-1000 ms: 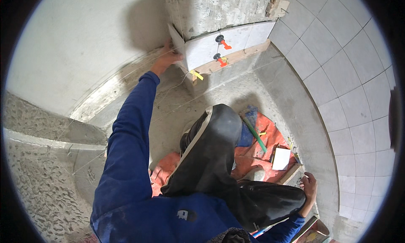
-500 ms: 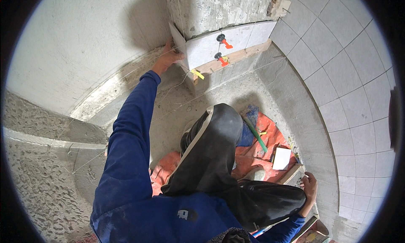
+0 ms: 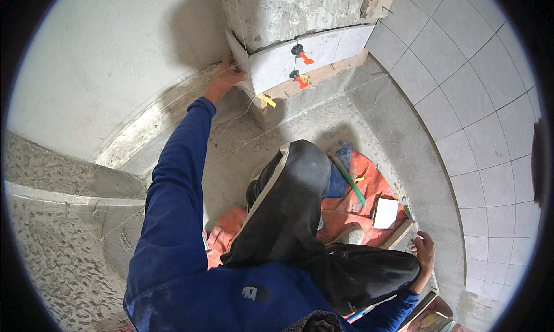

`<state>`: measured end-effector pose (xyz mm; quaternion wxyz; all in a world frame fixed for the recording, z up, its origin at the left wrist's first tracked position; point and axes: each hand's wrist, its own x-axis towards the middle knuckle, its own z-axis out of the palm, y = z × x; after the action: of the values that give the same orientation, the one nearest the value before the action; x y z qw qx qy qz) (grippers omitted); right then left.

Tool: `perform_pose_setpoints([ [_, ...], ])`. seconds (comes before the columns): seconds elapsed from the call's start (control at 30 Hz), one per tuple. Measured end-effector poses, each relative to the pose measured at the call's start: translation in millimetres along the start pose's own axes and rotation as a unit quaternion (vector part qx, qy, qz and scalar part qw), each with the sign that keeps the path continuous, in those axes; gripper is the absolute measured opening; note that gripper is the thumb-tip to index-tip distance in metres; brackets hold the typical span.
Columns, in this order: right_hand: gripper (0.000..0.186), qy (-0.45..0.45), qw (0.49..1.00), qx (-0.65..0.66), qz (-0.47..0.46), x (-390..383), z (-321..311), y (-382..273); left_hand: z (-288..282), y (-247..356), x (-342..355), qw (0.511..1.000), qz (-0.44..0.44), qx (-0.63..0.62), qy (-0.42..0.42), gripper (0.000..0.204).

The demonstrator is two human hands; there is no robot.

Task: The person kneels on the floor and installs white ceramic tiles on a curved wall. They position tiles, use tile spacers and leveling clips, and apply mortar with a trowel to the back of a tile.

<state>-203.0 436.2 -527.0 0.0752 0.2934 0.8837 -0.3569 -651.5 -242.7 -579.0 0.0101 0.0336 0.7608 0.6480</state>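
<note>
My left hand (image 3: 226, 79) reaches up and forward, its fingers on the edge of a narrow white tile (image 3: 238, 56) set on the side face of a rough concrete column (image 3: 277, 12). On the column's front face sit larger white tiles (image 3: 306, 58) held by two red-tipped levelling clips (image 3: 301, 51) above a wooden batten (image 3: 323, 73). A yellow wedge (image 3: 266, 99) sticks out under the corner. My right hand (image 3: 426, 252) rests low at the right on the floor beside a wooden strip (image 3: 399, 234), near my black-trousered knee (image 3: 294, 188).
An orange sheet (image 3: 369, 188) on the floor carries a green-handled tool (image 3: 349, 181) and a white tile piece (image 3: 385, 213). A tiled wall (image 3: 479, 118) curves along the right. Plastered wall (image 3: 98, 72) stands to the left, with taut string lines across the floor.
</note>
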Motion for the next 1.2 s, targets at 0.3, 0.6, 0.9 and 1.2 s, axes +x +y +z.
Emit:
perform_pose_setpoints([
  [0.3, 0.041, 0.005, 1.0, 0.004, 0.007, 0.1, 1.1, -1.8, 1.3, 9.4, -8.3, 0.999, 0.017, -0.023, -0.018, 0.131],
  [0.6, 0.04, -0.004, 1.0, 0.004, 0.007, 0.9, 0.4, 2.0, 0.7, 22.2, -16.8, 1.0, 0.01, -0.01, -0.016, 0.131],
  [0.9, 0.039, 0.01, 1.0, 0.013, 0.02, 3.4, -0.8, 18.4, -25.5, 40.4, -2.5, 0.999, -0.037, -0.016, -0.03, 0.093],
  [1.2, 0.033, 0.0, 0.998, 0.026, 0.059, 4.9, -5.5, 35.2, -40.7, 22.8, 13.0, 0.991, -0.004, -0.124, -0.055, 0.048],
])
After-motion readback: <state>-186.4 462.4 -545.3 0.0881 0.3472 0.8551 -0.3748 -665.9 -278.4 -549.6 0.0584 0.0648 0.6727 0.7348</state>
